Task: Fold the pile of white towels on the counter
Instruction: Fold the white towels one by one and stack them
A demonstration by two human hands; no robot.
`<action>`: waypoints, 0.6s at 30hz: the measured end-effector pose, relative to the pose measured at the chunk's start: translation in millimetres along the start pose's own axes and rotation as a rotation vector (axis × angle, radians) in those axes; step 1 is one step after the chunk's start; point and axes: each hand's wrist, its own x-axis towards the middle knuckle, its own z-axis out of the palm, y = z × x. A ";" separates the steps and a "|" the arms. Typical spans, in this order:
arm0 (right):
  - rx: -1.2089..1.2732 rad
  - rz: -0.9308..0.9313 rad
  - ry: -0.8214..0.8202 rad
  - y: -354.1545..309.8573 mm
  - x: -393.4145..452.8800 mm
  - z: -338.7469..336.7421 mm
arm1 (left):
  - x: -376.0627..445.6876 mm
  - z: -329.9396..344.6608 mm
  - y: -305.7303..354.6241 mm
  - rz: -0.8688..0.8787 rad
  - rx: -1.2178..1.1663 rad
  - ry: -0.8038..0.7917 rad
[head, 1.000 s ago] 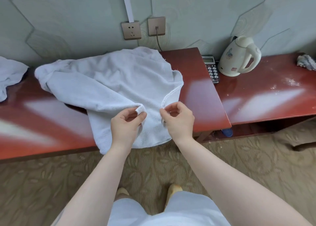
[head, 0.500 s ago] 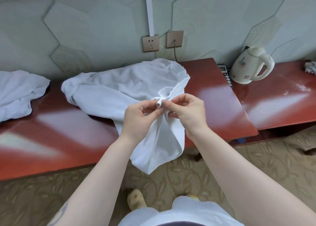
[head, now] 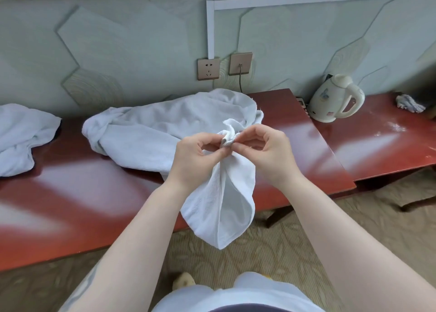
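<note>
A large white towel (head: 151, 137) lies rumpled on the glossy red-brown counter (head: 70, 193). Its near part is lifted and hangs as a loose pouch past the counter's front edge. My left hand (head: 195, 158) and my right hand (head: 266, 151) meet in front of me, thumbs and fingertips pinching two bunched corners of this towel together. A second white towel (head: 18, 137) sits crumpled on the counter at the far left, partly cut off by the frame.
A cream electric kettle (head: 335, 99) stands on the lower counter section at right, with a phone partly hidden behind it. A crumpled rag (head: 409, 102) lies at far right. Wall sockets (head: 208, 69) with a cable are behind the towel. Patterned carpet lies below.
My hands have lifted the two towel corners off the counter and brought them together; the near part of the towel now hangs below them. The camera has tilted upward.
</note>
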 end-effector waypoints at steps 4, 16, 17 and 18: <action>-0.185 -0.122 -0.073 1.0 13.9 -2.7 | -0.2 0.4 -6.0 -0.011 -0.061 -0.008; 0.057 -0.123 -0.431 23.5 62.7 -12.8 | -4.0 24.3 -12.0 -0.258 -0.532 0.196; 0.079 -0.126 -0.468 25.0 67.3 -15.5 | -4.6 30.7 -10.9 -0.267 -0.534 0.250; 0.083 -0.142 -0.502 26.9 71.0 -18.1 | -5.5 37.4 -10.0 -0.278 -0.530 0.301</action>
